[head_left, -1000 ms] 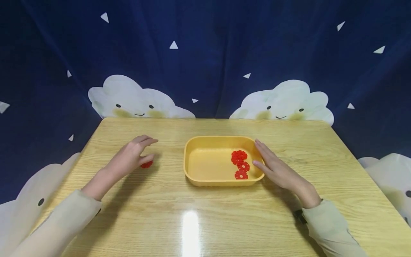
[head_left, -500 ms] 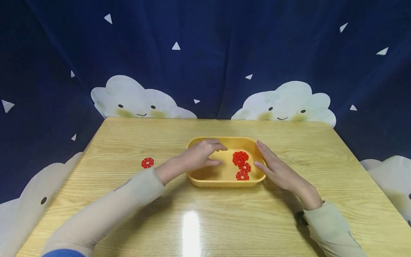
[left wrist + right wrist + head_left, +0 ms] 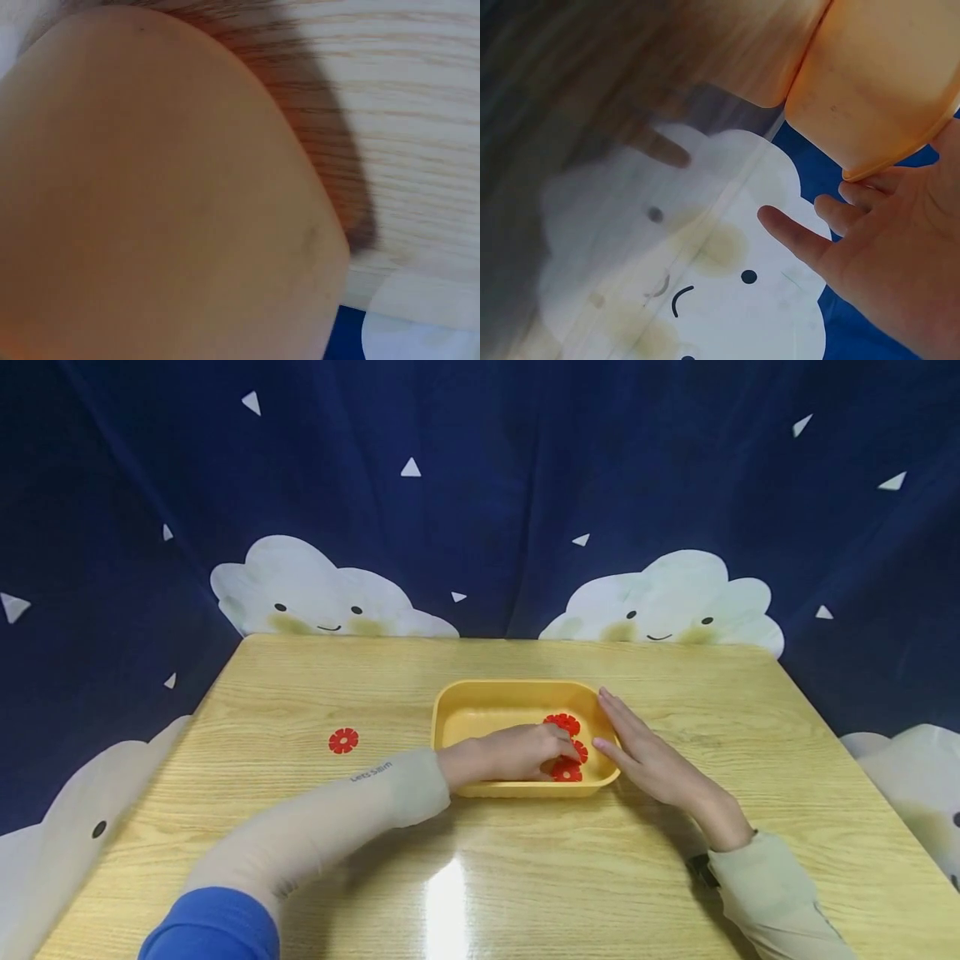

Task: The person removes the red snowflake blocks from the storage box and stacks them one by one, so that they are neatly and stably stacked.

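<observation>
- The wooden surface fills the lower part of the head view; behind its far edge hangs a dark blue cloth printed with smiling white clouds and small triangles.
- A yellow rectangular tray sits near the middle of the surface, a little toward the far edge, its long sides running parallel to that edge.
- The left hand reaches over the tray's near rim into its right half, knuckles up and fingers curled down onto the red flower discs there; whether it has one pinched cannot be told, since the fingertips are hidden, and the left wrist view shows only skin and wood grain.
- The right hand lies outside the tray's right end, fingers straight and together, resting against the rim and holding nothing; the right wrist view shows its fingers spread at the tray's corner.
- The red flower discs lie in a cluster in the tray's right end, partly covered by the left hand.
- A single red flower disc lies flat on the surface, well left of the tray, toward the left edge.
</observation>
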Motion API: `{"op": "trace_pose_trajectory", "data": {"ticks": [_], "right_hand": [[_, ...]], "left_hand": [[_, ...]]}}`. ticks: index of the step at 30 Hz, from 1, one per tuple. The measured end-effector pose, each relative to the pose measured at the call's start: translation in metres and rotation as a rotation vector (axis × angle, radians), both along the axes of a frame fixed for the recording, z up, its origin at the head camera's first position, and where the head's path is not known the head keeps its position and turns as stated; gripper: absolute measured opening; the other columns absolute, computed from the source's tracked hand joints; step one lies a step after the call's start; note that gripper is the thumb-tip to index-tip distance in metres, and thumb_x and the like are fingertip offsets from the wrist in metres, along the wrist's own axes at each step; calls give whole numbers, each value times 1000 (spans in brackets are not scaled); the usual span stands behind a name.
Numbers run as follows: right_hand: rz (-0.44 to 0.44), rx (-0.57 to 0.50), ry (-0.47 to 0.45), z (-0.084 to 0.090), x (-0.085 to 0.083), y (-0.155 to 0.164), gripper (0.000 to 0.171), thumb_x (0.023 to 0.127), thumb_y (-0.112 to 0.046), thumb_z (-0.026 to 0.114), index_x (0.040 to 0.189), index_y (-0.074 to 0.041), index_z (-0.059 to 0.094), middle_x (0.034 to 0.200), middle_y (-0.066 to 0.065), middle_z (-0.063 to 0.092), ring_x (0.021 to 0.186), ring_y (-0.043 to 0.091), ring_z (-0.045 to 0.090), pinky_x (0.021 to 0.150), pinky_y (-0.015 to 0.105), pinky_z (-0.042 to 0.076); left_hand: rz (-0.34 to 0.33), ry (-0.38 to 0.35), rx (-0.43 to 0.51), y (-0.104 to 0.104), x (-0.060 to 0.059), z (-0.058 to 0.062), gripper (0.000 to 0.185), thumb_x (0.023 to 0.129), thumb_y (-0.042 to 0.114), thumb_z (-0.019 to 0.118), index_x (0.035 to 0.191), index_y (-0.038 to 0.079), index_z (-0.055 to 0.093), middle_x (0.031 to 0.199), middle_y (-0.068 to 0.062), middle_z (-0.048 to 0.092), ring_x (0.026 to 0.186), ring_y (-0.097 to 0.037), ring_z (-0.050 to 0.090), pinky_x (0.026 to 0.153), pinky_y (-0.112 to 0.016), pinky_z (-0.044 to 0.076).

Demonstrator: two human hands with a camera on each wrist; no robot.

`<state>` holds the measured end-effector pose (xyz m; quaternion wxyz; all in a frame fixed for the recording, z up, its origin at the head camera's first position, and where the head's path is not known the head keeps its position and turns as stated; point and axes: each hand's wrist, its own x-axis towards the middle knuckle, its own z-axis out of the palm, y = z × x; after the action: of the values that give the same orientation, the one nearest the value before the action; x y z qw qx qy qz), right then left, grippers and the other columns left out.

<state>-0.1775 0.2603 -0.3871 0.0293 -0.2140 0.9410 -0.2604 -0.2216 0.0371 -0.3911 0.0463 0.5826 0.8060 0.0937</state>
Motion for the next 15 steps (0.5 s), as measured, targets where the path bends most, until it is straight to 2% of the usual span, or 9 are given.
{"op": "trace_pose_trajectory", "data": {"ticks": [10, 15], "right_hand": [[-1, -5, -12, 0, 0, -1, 68, 95, -42, 43, 148, -18, 9, 153, -7, 1, 139, 23, 6, 107, 52, 17], [-1, -3, -13, 1, 0, 0, 68, 95, -43, 42, 148, -17, 9, 153, -6, 1, 139, 23, 6, 107, 52, 17]], "left_hand": [[-15, 34, -11, 4, 4, 0, 33, 84, 16, 66, 117, 11, 63, 115, 2, 61, 109, -10, 52, 97, -15, 35], [-47, 88, -24, 7, 3, 0, 31, 85, 13, 65, 116, 10, 63, 115, 0, 60, 107, -11, 53, 94, -15, 38]]}}
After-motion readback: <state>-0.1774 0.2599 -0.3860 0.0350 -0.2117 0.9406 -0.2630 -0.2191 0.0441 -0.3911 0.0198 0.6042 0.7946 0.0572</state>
